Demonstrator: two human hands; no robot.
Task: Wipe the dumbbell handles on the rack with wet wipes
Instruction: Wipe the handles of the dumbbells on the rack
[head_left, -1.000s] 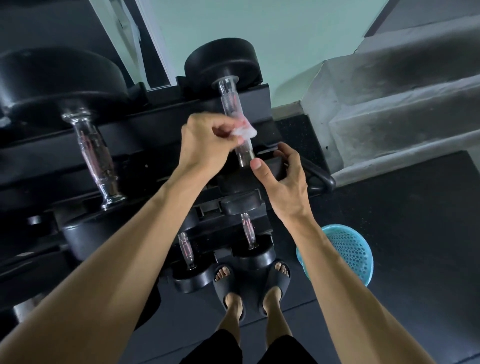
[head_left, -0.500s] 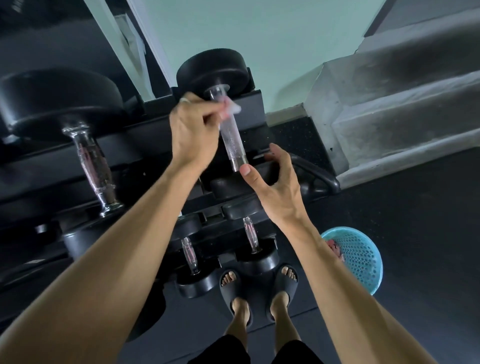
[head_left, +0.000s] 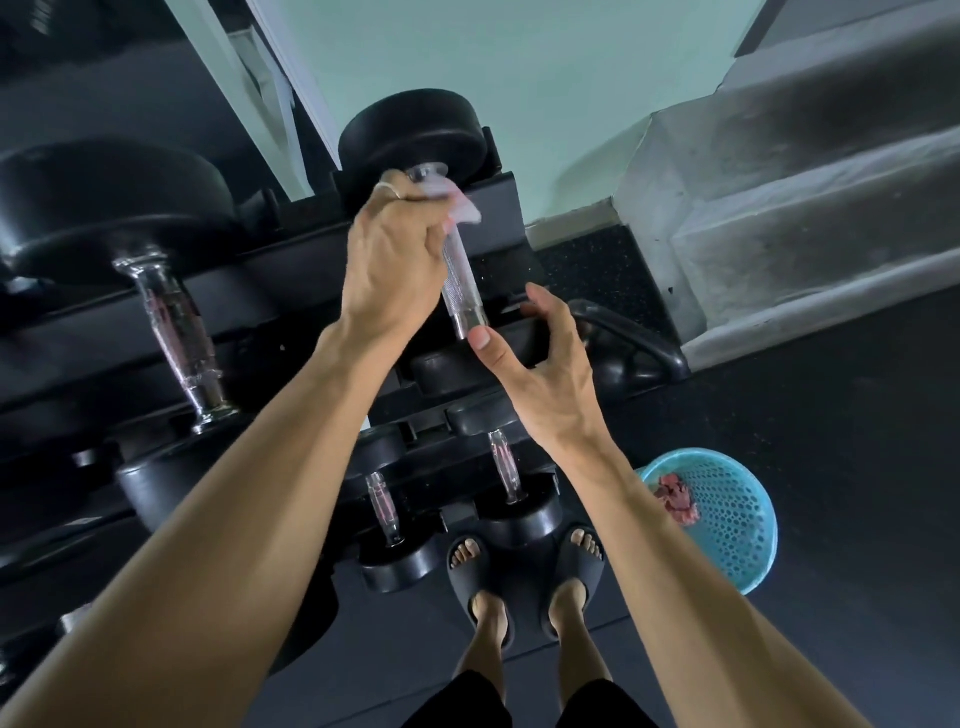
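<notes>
A black dumbbell with a chrome handle (head_left: 464, 291) lies on the top tier of the black rack (head_left: 291, 291). My left hand (head_left: 395, 260) grips the far end of that handle with a white wet wipe (head_left: 457, 205) wrapped round it, just below the far weight head (head_left: 415, 137). My right hand (head_left: 540, 364) holds the near weight head, fingers curled over it and thumb tip beside the handle's near end. That near head is mostly hidden by the hand.
A larger dumbbell (head_left: 176, 332) lies to the left on the same tier. Two small dumbbells (head_left: 504, 467) sit on the lower tier above my sandalled feet (head_left: 524, 582). A turquoise basket (head_left: 727, 519) holding used wipes stands on the dark floor at right. Concrete steps (head_left: 805, 208) rise beyond.
My left hand slid the wipe up the handle from its near part to the far end by the weight head. My right hand stayed on the near head.
</notes>
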